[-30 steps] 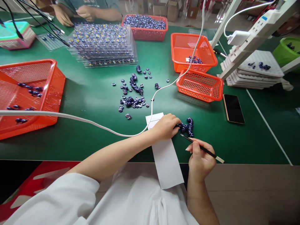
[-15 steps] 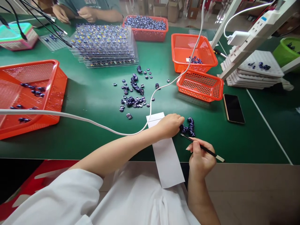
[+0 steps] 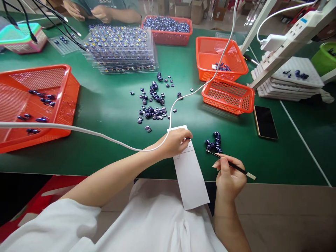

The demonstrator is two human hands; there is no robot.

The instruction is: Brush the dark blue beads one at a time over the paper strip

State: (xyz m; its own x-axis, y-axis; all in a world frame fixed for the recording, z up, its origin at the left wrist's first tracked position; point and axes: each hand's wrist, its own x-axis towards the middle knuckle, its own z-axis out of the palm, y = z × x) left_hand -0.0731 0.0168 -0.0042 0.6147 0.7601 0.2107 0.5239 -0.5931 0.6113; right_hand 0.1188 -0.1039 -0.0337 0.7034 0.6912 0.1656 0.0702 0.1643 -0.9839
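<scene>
Over the upper end of a narrow white paper strip (image 3: 193, 178), my left hand (image 3: 175, 142) pinches a small dark shiny piece (image 3: 187, 138). My right hand (image 3: 231, 175) grips a slim black tool (image 3: 234, 165) with a pale rear end. Its tip touches or nearly touches a small cluster of dark blue shiny pieces (image 3: 209, 145). Beside that cluster, a row of similar pieces (image 3: 217, 140) lies stacked face to face. Farther off, a loose pile of such pieces (image 3: 153, 112) is spread on the green table (image 3: 115, 105).
A red basket (image 3: 60, 105) holding dark pieces stands at left. Stacked clear trays (image 3: 120, 49) and a filled red basket (image 3: 168, 35) are at the back. Two orange baskets (image 3: 228, 96) and a phone (image 3: 265, 122) lie right. A white cable (image 3: 118, 144) crosses in front; another person's hands (image 3: 101, 14) are opposite.
My left hand has moved left from the dark cluster to above the paper strip, with a small dark piece in its fingers. My right hand keeps the tool at the cluster.
</scene>
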